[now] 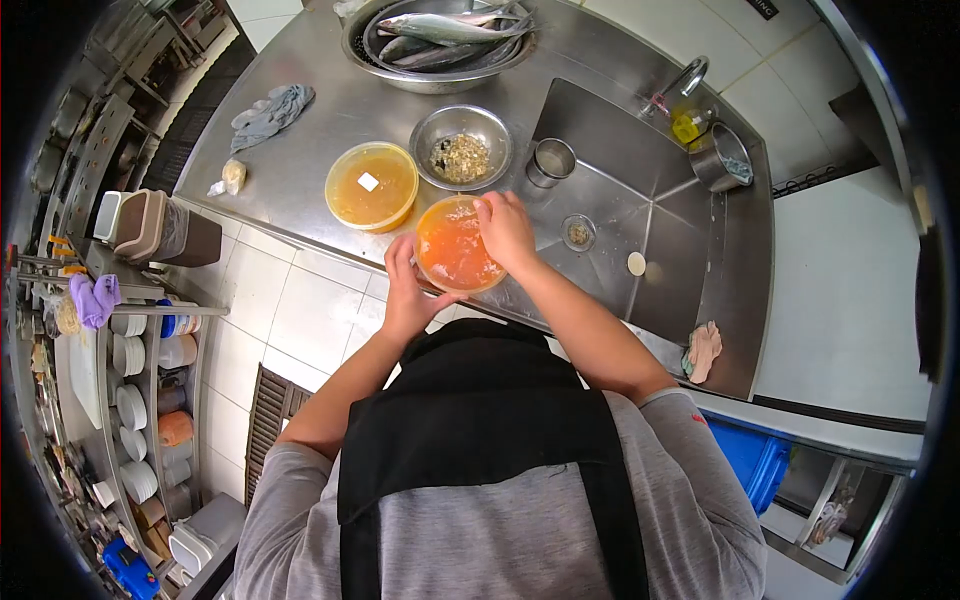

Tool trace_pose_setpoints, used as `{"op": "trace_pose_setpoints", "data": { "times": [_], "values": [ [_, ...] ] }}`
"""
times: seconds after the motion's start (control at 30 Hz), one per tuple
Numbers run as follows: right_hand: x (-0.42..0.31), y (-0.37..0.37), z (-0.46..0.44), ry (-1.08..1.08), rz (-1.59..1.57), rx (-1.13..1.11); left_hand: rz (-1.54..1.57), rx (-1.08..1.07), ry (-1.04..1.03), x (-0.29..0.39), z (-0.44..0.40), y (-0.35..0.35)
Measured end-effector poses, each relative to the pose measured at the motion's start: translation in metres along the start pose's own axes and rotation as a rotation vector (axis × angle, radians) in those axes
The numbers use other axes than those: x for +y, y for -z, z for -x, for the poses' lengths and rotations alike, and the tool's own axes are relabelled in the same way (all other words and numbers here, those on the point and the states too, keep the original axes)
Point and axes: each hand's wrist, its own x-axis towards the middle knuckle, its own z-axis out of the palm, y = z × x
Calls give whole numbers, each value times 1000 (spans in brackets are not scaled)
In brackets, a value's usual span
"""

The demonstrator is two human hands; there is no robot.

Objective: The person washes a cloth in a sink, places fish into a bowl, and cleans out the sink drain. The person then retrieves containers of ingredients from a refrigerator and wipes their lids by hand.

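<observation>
Head view: both grips close around one round tub, the orange-red tub (458, 248), at the near edge of the desk (290, 175). Left grip (405, 303) grasps its left and near side, fingers up along the wall, thumb at the near edge. Right grip (508, 235) grasps the right side, fingers bent over the far right rim. Neither hand is nearer; both touch. Tub is round from above, so no long axis to line up; it sits between the palms. Whether its base rests on the desk or hangs just above, cannot tell. Film or lid over the glossy contents: cannot tell.

Key relation: a second tub, the yellow-brown tub (388, 195), lies ahead and left of the held one, just beside it, nearer the left grip. White square patch (368, 182) on its top. Steel bowl (463, 116) with pale, grainy bits lies straight ahead of the grips, just past the held tub's far rim. Steel cup (551, 163) stands ahead and right of the right grip, by the sink (610, 190), which opens to that grip's right. Farther ahead, well apart from both grips: a large bowl (428, 84) heaped with whole fish (440, 27). Grey cloth (272, 117) far off, ahead and left of the left grip.
</observation>
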Motion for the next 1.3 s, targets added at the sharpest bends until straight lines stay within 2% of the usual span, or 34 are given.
{"op": "trace_pose_setpoints", "data": {
  "times": [0.03, 0.07, 0.13, 0.17, 0.27, 0.47, 0.57, 0.77, 0.9, 0.97, 1.07, 1.17, 1.3],
  "values": [
    [-4, 1, 1, -22, 2, 22, 189, 43, 132, -6, 2, -3],
    [-7, 1, 3, -43, 3, 45, 190, 41, 135, -14, 2, -4],
    [-7, -2, 4, -26, -2, 90, 45, -162, 19, -25, -9, 0],
    [-7, -3, 5, -6, -8, 135, 100, -241, 30, -22, -17, 2],
    [-4, -1, 6, 23, -43, 177, 165, -262, 73, -23, -18, 1],
    [-5, 3, 7, 100, -190, 241, 256, -241, 97, -17, -19, 5],
    [-4, 4, 10, 125, -170, 278, 189, -248, 139, -23, -16, 5],
    [-12, 9, 14, 146, -325, 334, 233, -240, 61, -23, -18, 6],
    [-13, 12, 15, 161, -313, 345, 228, -281, 79, -23, -20, 9],
    [-12, 11, 14, 116, -350, 429, 55, -198, 60, -24, -17, 10],
    [-11, 12, 14, 95, -382, 416, -31, -196, -26, -22, -13, 8],
    [-10, 15, 16, 126, -427, 451, -6, -165, -16, -11, -13, 6],
    [-7, 25, 27, 170, -460, 483, -84, -269, -47, -23, -11, 10]
  ]
}}
